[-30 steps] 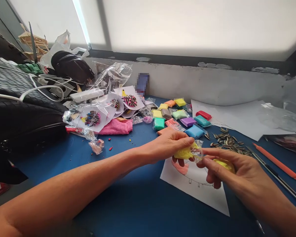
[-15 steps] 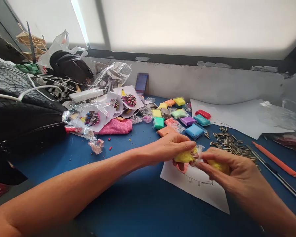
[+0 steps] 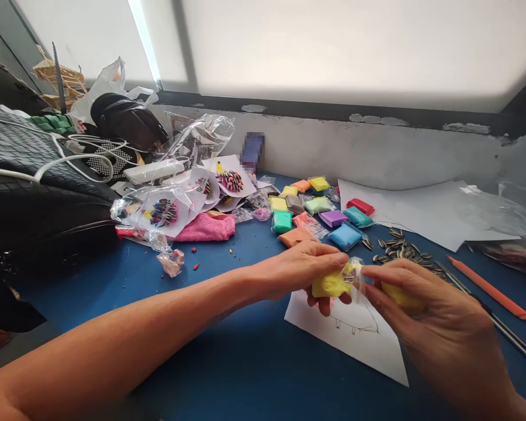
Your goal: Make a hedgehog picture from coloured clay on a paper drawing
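Note:
My left hand (image 3: 307,264) is closed around a packet of yellow modelling clay (image 3: 331,285), thumb on top and fingers beneath. Clear plastic wrapper (image 3: 358,273) sticks out from the packet's right end. At that wrapper are the thumb and fingertips of my right hand (image 3: 442,318), which look pinched on its edge. A second lump of yellow clay (image 3: 401,296) sits in the right palm, partly hidden by the fingers. Under the hands lies a white paper with a line drawing (image 3: 350,348); part of it is covered by my left hand.
Several wrapped clay packets in many colours, such as a blue one (image 3: 345,236), lie beyond my hands. Sunflower seeds (image 3: 398,248), an orange tool (image 3: 488,287) and a metal pen-like tool (image 3: 519,345) are to the right. A pink cloth (image 3: 206,227) and black bag (image 3: 39,193) lie left.
My right hand has shifted slightly right and down with the yellow lump in it. More of the clear wrapper now shows between the hands. The left hand still grips the packet.

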`<action>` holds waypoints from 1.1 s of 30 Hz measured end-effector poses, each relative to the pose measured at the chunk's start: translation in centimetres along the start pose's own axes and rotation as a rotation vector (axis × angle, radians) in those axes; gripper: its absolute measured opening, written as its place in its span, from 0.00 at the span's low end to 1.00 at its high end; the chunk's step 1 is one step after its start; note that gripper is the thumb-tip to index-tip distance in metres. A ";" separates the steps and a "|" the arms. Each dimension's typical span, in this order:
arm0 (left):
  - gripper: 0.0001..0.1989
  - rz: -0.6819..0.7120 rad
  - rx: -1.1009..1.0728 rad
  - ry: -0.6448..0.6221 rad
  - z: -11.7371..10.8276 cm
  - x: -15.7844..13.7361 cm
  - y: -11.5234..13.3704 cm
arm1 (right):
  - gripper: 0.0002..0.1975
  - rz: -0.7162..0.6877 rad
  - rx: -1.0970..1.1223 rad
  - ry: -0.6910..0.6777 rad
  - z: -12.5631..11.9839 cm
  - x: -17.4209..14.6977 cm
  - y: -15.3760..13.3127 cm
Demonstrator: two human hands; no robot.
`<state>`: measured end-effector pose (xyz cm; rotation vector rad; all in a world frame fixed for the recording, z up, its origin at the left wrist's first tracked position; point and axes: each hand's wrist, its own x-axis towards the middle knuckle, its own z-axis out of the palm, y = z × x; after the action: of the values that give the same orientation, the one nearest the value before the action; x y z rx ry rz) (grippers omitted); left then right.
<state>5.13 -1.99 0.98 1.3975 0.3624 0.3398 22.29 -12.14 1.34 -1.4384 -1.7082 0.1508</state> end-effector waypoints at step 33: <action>0.16 -0.006 -0.010 0.103 0.5 0.1 0.4 | 0.12 0.146 0.012 0.101 -0.2 0.3 0.1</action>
<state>5.42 -2.27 1.48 1.3725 0.4489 0.4090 22.52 -11.91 1.55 -1.5359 -1.5191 0.1641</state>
